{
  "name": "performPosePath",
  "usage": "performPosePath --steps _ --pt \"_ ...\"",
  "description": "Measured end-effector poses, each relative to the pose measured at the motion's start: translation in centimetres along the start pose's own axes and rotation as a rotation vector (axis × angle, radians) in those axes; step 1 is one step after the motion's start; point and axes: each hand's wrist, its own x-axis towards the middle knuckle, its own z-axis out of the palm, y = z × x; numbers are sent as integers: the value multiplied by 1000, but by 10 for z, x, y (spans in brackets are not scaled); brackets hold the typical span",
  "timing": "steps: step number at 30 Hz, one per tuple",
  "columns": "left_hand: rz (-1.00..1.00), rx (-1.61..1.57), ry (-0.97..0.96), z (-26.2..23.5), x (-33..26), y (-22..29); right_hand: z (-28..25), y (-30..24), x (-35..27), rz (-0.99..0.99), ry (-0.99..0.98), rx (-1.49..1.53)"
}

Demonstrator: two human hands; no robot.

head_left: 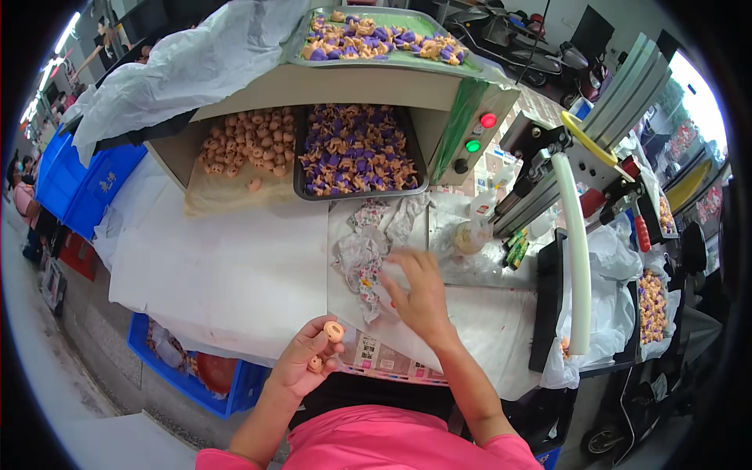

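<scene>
At the near edge of the white-covered table [219, 251], gripping two peach balls [334, 332] in the left hand [301, 362] and holding the right hand [419, 298], too blurred to tell any grip, above crumpled floral cloth [365, 254]. Facing a beige box [345, 84] at the far edge, sheltering heaped balls [258, 141] and a black tray [364, 195], with a metal press [576, 176] standing in the way along the right edge. Working between blue crates [94, 184] and a scooter [525, 48].

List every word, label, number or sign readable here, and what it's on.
Printed sheet, front centre: printed characters, not copied here.
Blue crate, far left: white lettering, too blurred.
Green-and-yellow packs, right of centre: markings too small to read.
Any other print is too small or blurred.
</scene>
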Motion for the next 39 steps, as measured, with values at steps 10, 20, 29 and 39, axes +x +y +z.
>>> performPosePath --steps 10,20,29,39 --pt "-12 -32 24 21 -27 13 60 53 163 26 32 -387" --pt "-30 -40 94 18 -50 28 79 67 172 159 -43 -143" --pt "5 -29 -3 32 -93 36 80 9 167 191 81 -223" --pt "46 -2 -14 22 -97 49 25 -92 77 63 83 409"
